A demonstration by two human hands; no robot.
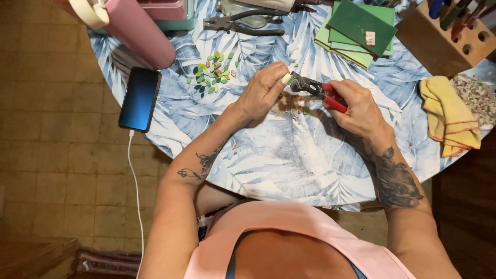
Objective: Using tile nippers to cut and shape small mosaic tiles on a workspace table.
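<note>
Red-handled nippers (318, 92) fill my right hand (356, 108); left hand (263, 93) fingers (285, 78) pinch a green chip (291, 80) at the nippers' mouth. I judge a hard squeeze could shoot shards or nip a fingertip.

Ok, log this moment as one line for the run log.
left hand: pinching small green piece | right hand: gripping red-handled nippers | nipper head at piece | cut pieces on table

My bare, tattooed arms and pink top, seen from above

My left hand (263, 93) has pale painted nails, and a dark vine-like tattoo curls along that forearm near the elbow. My right hand (359, 106) leads to a forearm covered by a large dark shaded tattoo running from wrist toward elbow. Both arms are sleeveless. I wear a light pink top with a dark blue strap showing at the neckline
</note>
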